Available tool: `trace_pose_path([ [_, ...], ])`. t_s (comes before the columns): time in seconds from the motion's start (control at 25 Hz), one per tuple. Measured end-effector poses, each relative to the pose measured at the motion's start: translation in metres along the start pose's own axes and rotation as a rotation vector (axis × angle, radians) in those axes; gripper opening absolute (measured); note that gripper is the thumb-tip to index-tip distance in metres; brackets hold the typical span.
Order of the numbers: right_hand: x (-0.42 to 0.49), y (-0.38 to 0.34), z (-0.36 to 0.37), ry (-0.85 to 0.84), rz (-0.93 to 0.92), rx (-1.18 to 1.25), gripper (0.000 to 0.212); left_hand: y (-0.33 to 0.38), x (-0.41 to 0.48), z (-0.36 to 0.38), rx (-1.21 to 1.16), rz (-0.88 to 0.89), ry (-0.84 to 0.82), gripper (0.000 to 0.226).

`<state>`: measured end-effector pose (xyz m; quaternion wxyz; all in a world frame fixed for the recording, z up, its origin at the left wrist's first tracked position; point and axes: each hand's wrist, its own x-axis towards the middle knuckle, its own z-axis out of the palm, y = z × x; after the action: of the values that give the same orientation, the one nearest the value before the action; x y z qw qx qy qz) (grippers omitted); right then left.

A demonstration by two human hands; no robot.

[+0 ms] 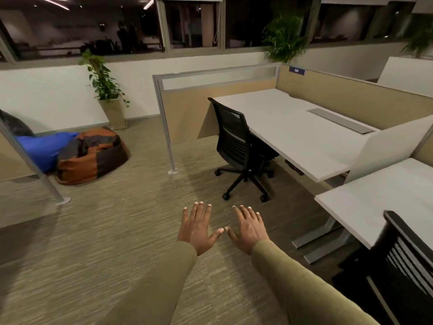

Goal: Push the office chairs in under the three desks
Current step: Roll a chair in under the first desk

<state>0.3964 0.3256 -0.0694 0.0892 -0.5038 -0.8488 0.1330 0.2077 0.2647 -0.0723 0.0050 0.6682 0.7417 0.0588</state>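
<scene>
Head view: left hand (198, 227) and right hand (249, 229) spread flat; planter (113, 112) holds leafy plant (100, 76).

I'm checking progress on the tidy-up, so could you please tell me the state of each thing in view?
Left hand: open, fingers spread, holding nothing.
Right hand: open, fingers spread, holding nothing.
Far chair: upright, seat partly under the far desk, base out on the carpet.
Near chair: upright by the near desk; only its back shows.
Cable hatch: closed flat.
</scene>
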Motion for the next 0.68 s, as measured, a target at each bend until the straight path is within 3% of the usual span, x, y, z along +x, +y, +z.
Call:
trace_pose_path([
  [0.68, 0.398, 0.043, -0.012, -0.019, -0.002, -0.043, 0.080, -0.127, 0.373, 0.015, -0.039, -0.028, 0.025, 0.100],
])
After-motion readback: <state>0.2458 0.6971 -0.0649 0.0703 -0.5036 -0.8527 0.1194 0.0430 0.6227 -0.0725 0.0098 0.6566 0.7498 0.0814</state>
